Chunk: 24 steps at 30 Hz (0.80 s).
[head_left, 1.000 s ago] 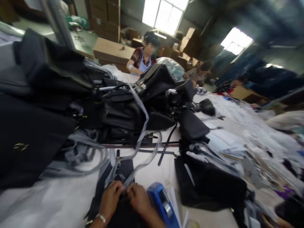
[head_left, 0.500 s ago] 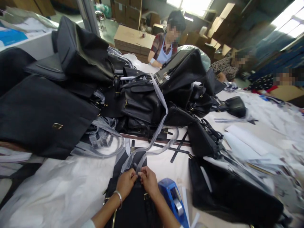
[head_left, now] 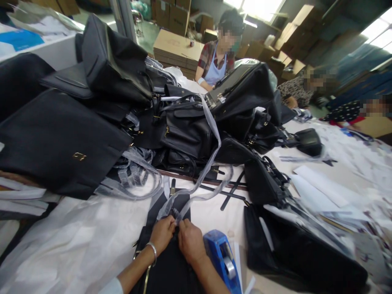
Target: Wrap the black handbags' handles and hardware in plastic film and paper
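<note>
A black bag (head_left: 165,265) with gold-coloured metal trim lies in front of me at the table's near edge. Long straps wrapped in clear plastic (head_left: 211,161) run from its top over the pile behind. My left hand (head_left: 163,234), a bracelet on its wrist, pinches the wrapped strap where it meets the bag. Beside it, almost touching, my right hand (head_left: 191,241) is closed over the bag's top with its fingertips tucked under. What those fingers hold is hidden. Close to the right wrist stands a blue tape dispenser (head_left: 219,253) with a roll of clear tape.
Black bags (head_left: 186,130) are heaped across the table ahead, and a large flat one (head_left: 61,143) lies left. Another bag (head_left: 300,253) is at right. White wrapping (head_left: 79,241) covers the near left. A person in an apron (head_left: 216,71) works opposite, with others farther right.
My right hand has turned over and slid slightly down, its fingers now curled under. My left hand keeps its pinch at the strap. The whole view has shifted a little.
</note>
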Available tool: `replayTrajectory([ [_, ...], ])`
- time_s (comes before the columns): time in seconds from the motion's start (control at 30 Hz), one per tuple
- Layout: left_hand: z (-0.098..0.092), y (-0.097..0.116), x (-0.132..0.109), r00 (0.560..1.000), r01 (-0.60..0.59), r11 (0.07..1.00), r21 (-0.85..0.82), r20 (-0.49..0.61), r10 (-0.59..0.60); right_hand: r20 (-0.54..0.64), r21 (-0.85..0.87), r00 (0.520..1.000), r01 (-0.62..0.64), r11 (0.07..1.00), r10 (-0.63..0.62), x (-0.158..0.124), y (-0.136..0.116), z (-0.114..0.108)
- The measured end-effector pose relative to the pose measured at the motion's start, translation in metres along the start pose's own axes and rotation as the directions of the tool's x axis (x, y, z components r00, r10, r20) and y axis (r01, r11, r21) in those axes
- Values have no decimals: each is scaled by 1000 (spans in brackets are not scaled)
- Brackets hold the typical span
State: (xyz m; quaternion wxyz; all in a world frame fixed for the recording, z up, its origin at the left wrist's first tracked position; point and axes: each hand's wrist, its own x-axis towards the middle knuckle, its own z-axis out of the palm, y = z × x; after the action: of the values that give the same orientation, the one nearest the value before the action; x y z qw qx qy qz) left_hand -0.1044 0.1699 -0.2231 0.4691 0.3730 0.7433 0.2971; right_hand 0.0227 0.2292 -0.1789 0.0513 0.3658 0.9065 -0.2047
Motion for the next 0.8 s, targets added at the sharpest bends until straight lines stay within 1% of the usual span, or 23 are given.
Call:
replayTrajectory([
  [0.07,-3,1,-1,1000,-2,1000,-27,23,3,31,-1,999,35,999,-35,1,-2,-4],
  [0.13,-7,2,-2,998,0,998,-68,69,4,52,-7,998,43,999,-43,2,-5,-5],
  [0.2,-12,2,0,992,14,993,-119,129,2,48,-3,998,38,999,-38,1,-8,-4],
  [0.27,-15,2,3,984,39,987,-159,178,-11,25,37,999,39,999,-40,-2,-8,-2],
  [0.33,-15,1,7,979,69,981,-179,199,-32,18,158,997,66,985,-70,-5,-3,0],
  [0.37,-14,1,8,979,79,980,-184,202,-42,17,260,998,56,964,-62,-5,1,2],
  [0.4,-12,1,9,979,86,979,-187,200,-47,8,381,1000,7,925,-10,-4,7,3],
  [0.43,-10,2,8,979,88,978,-192,199,-49,-12,508,995,-76,858,96,0,14,5],
  [0.47,-9,2,6,980,80,978,-195,194,-42,-28,632,969,-172,756,244,5,20,6],
  [0.5,-7,3,4,983,62,980,-191,184,-26,-23,742,913,-257,619,407,12,25,7],
  [0.53,-6,4,1,985,30,984,-173,173,0,16,834,843,-309,458,538,21,28,9],
  [0.57,-6,4,-3,987,-15,990,-139,159,37,79,895,784,-328,303,616,30,28,10],
  [0.6,-7,5,-5,986,-71,993,-93,145,84,147,927,752,-331,176,643,39,26,10],
  [0.63,-9,7,-7,981,-127,991,-45,140,132,208,942,744,-327,75,634,46,21,10],
  [0.67,-13,9,-8,974,-171,985,-10,149,171,246,950,751,-312,0,613,51,16,9],
  [0.7,-18,11,-6,967,-196,981,-3,168,194,253,959,768,-280,-46,589,54,9,8],
  [0.73,-24,16,-3,962,-203,979,-29,181,205,229,970,791,-234,-65,567,53,2,7],
  [0.77,-31,22,0,961,-194,977,-84,185,207,188,981,814,-184,-62,549,49,-4,6],
  [0.8,-37,30,5,962,-172,973,-156,187,200,140,989,836,-142,-38,531,43,-10,5],
])
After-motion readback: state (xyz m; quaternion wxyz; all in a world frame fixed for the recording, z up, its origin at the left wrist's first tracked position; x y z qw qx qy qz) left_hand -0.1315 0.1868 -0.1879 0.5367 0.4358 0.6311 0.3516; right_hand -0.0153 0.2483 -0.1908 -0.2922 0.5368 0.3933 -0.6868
